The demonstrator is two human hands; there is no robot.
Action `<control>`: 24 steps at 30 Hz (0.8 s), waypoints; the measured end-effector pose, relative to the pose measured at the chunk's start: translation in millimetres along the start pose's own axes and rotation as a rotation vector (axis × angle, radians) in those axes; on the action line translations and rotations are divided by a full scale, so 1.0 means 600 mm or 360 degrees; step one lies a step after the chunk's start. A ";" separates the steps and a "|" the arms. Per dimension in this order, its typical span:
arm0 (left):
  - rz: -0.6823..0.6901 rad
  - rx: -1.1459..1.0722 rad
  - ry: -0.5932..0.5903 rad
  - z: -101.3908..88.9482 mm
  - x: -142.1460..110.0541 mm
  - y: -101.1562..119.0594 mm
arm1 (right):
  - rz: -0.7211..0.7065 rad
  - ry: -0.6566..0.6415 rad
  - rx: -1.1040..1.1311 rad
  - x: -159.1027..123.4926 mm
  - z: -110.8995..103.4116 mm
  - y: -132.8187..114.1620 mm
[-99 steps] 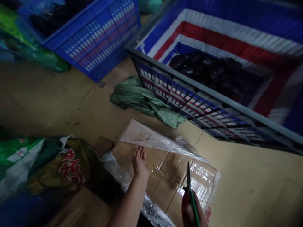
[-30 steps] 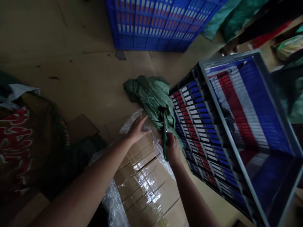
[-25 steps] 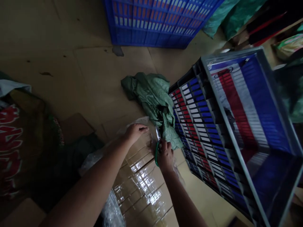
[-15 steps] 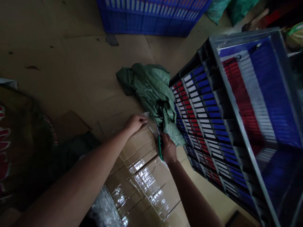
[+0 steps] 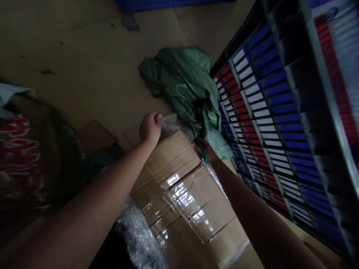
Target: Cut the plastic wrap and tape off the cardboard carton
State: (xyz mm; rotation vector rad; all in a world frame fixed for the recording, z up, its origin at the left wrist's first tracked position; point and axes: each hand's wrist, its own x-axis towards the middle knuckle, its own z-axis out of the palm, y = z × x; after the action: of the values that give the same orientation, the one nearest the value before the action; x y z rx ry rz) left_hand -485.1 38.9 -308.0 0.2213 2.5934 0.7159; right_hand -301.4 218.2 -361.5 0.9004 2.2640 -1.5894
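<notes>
A brown cardboard box (image 5: pixel 179 164) lies below my hands, with glossy clear tape across its top. My left hand (image 5: pixel 150 127) is closed on a piece of clear plastic wrap (image 5: pixel 169 123) at the box's far end. At the box's far right corner, my right hand (image 5: pixel 206 149) grips green-handled scissors (image 5: pixel 204 150), whose blades point away from me. How far the blades stand apart is too dim to tell. Crumpled clear wrap (image 5: pixel 143 235) hangs along the box's left side.
A crumpled green woven sack (image 5: pixel 185 78) lies beyond the box. To the right stands a tall black slatted crate (image 5: pixel 263 108) lined in red, white and blue. A blue crate (image 5: pixel 168 4) shows at the top edge. A printed bag (image 5: pixel 25 149) sits at the left.
My left hand has pulled the plastic wrap away to the left, and the scissors have moved apart from it at the right corner. The view has tilted down and closer.
</notes>
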 end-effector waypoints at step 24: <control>-0.0915 0.0138 -0.0657 -0.153 -0.376 -0.082 | 0.0345 -0.1338 -0.0015 -0.281 0.078 -0.238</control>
State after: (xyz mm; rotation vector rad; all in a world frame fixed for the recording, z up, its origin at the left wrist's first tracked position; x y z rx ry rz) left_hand -327.5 -103.8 -179.9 -0.3125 2.1314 0.3067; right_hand -262.5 85.0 -183.7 0.3382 1.5237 -1.4690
